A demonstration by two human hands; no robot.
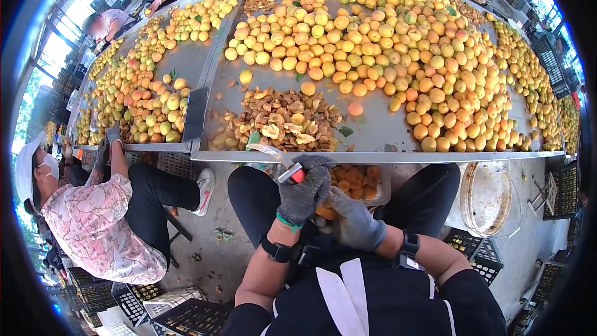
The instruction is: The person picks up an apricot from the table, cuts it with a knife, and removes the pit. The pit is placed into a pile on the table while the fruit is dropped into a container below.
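My left hand (303,190), in a dark grey knit glove, is closed around a small knife (291,173) with a red and silver handle. Its pale, blurred blade points up and left toward the table edge. Against it, my right hand (357,221), in a lighter grey glove, pinches an orange apricot (324,212), mostly hidden between the hands. A clear tub (385,191) of orange apricot halves (357,182) sits at my lap behind the hands. On the metal table ahead lies a heap of brownish cut apricot pieces (283,118).
Whole apricots (373,43) cover much of the metal table (385,134). A dark flat slab (196,114) lies on its left divider. At left sits a co-worker in a pink floral top (102,218); others work across the table. A white bucket (486,199) and black crates (476,252) stand at right.
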